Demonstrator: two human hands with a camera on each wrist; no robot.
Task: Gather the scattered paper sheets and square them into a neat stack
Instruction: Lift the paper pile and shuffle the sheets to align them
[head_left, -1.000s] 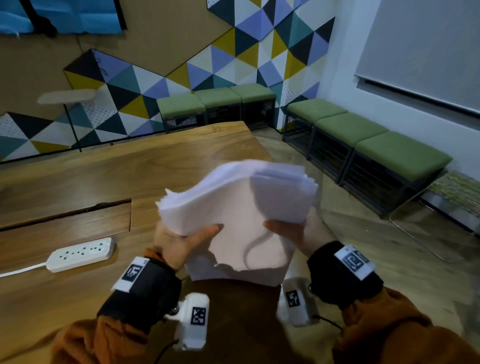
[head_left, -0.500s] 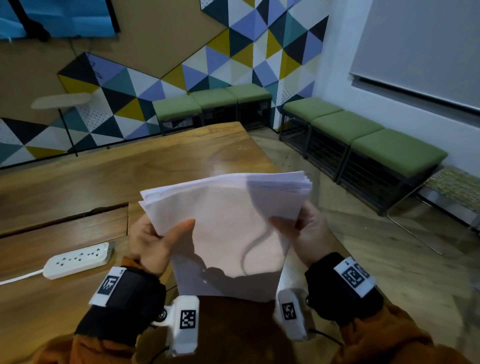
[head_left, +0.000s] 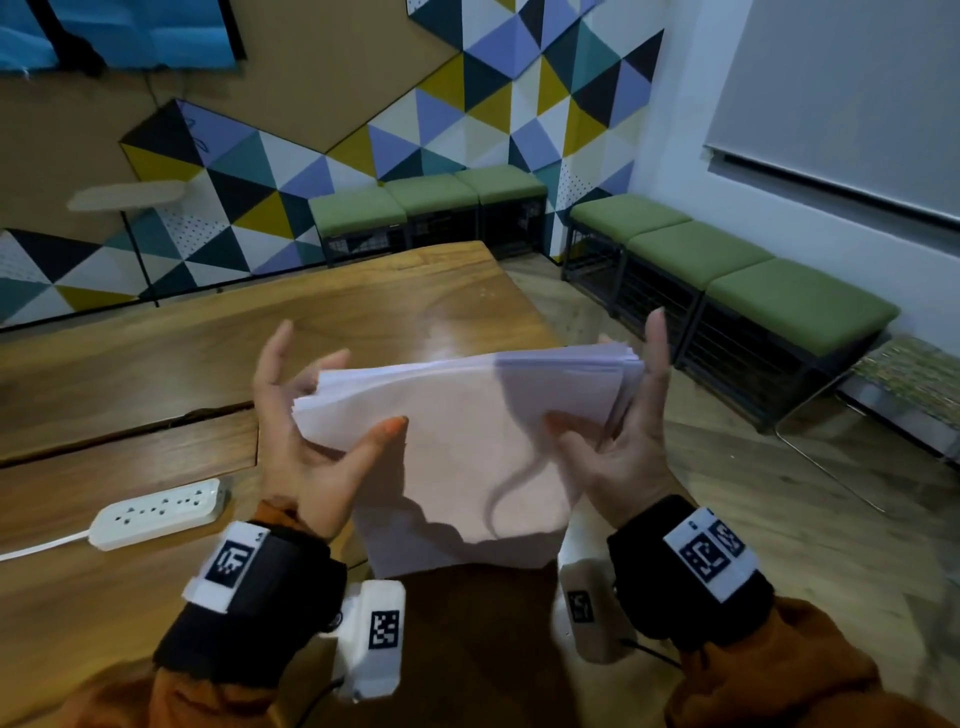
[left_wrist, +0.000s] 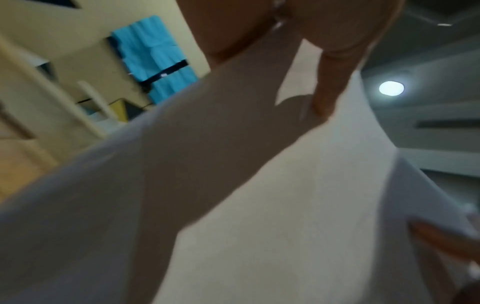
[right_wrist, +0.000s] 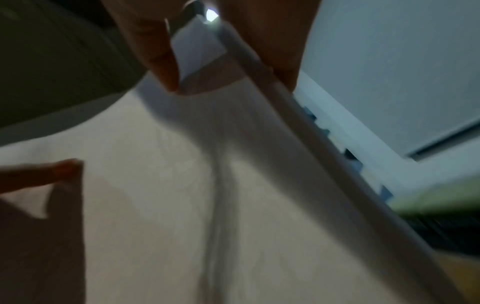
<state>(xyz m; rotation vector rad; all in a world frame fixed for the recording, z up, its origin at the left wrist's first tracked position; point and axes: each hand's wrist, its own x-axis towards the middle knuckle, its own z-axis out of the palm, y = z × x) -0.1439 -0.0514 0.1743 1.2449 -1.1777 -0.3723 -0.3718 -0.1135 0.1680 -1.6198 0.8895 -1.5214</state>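
A stack of white paper sheets (head_left: 467, 441) stands nearly upright over the near edge of the wooden table (head_left: 260, 332), its top edges roughly level. My left hand (head_left: 332, 384) holds the left edge, thumb on the front sheet, fingers straight and spread behind. My right hand (head_left: 623, 395) holds the right edge the same way, with the forefinger pointing up along the side. The left wrist view shows my thumb tip pressed on the paper stack (left_wrist: 285, 185). In the right wrist view thumb and fingers straddle the edge of the paper stack (right_wrist: 182, 185). The bottom edge is hidden by my sleeves.
A white power strip (head_left: 156, 512) with its cord lies on the table to the left of my left wrist. A cable slot (head_left: 130, 431) runs across the tabletop. Green cushioned benches (head_left: 727, 260) line the walls beyond the table's right edge.
The bent, fanned sheets have straightened into a flatter, more even stack. Both hands slid outward to the side edges and their fingers straightened upward.
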